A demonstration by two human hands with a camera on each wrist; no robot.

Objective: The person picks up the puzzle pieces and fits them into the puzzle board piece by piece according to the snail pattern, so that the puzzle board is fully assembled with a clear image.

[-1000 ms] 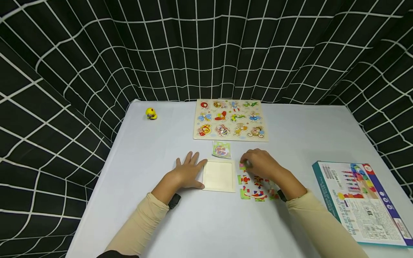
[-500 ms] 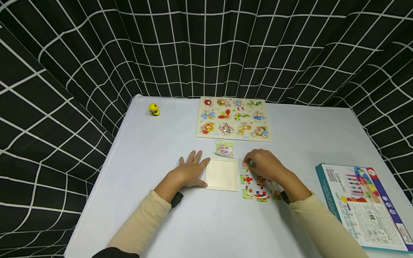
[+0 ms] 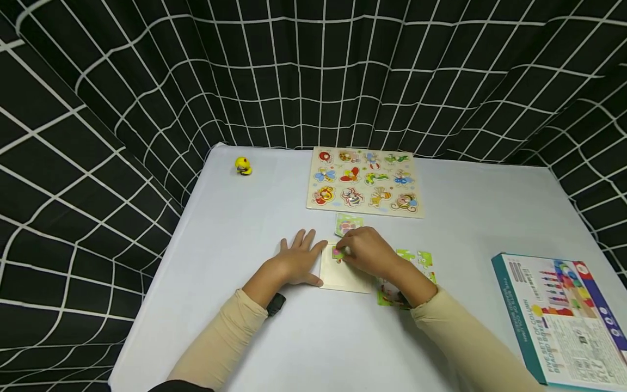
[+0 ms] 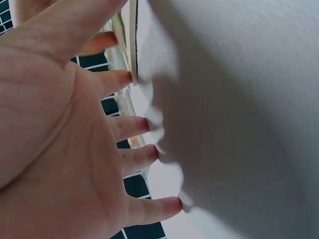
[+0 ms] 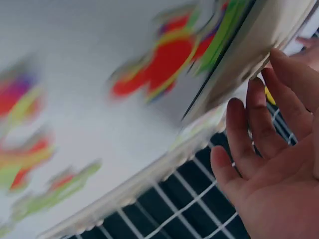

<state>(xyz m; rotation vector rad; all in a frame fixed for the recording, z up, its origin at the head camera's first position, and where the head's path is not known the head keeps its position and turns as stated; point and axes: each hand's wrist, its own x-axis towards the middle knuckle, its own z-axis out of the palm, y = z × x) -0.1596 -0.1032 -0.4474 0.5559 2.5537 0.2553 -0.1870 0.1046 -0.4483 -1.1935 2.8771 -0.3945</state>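
Note:
A pale wooden puzzle tray (image 3: 343, 280) lies flat on the white table. My left hand (image 3: 294, 265) is spread at its left side, thumb and index fingertip at the edge; in the left wrist view the fingertips press on the cloth beside the tray (image 4: 132, 45). Over the tray's upper left corner, my right hand (image 3: 369, 253) pinches a green and pink puzzle piece (image 3: 337, 253). Several loose puzzle pieces (image 3: 425, 258) lie to the right, partly hidden under the right forearm. The right wrist view shows red and green pieces (image 5: 172, 55), blurred, beside the tray.
A small picture square (image 3: 348, 224) lies just beyond the tray. Behind it is a wooden insect peg puzzle board (image 3: 364, 182). A yellow toy (image 3: 243, 165) stands at the far left, and a flat printed box (image 3: 563, 321) lies at the right.
My right hand has moved left from the loose pieces to the tray's upper left corner, carrying the green and pink piece. The left hand stays at the tray's edge.

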